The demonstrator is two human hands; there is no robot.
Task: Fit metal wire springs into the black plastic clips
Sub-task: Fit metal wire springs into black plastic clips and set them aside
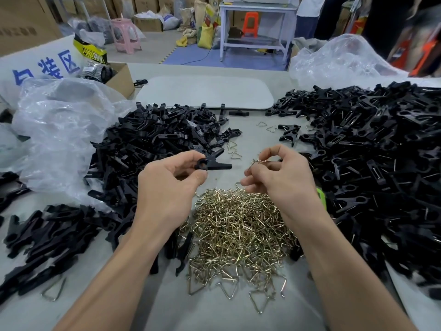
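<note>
Black clip [212, 162] pinched in the left grip [167, 185], raised over the middle of the desk [253, 142]. Long axis roughly left to right: ring end left at the thumb, forked end spread open rightward. Thin wire spring [259, 161] pinched at the curled fingertips of the right grip [281, 177], just beside the forked end, apart from it. Underneath both, toward the near edge, a brassy heap of springs [238, 230]. Hemmed in by a left pile of clips [157, 139], a larger right pile of clips [381, 151] along the right edge, and more clip parts [47, 235] at the near left corner. Crumpled clear plastic bag [62, 130] by the left edge; pale grey board [205, 91] at the far edge.
</note>
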